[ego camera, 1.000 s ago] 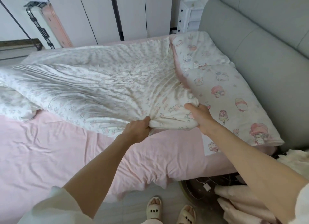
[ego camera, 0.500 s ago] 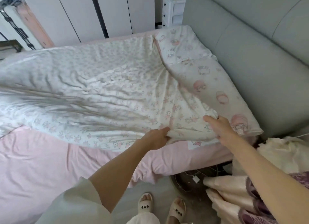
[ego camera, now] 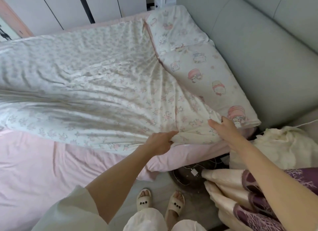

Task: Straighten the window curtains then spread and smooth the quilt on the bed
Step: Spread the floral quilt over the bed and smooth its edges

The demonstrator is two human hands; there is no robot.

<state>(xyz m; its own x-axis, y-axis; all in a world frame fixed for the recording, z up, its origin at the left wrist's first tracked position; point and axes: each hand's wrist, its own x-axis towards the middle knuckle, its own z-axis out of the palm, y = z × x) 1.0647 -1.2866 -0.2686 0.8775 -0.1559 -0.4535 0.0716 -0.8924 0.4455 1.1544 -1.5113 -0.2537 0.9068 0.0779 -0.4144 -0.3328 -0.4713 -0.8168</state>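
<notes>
Both hands outstretched — gripping quilt corner

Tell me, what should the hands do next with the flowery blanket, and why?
Probably pull the corner toward the bed's near edge. Both the left hand and the right hand grip the quilt at its corner, wrinkles fan out from there, and bare pink sheet shows below it.

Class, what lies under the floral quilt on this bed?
A pink sheet shows below the floral quilt; the cartoon-print pillow lies beside it. Anything beneath the quilt's middle is covered.
</notes>
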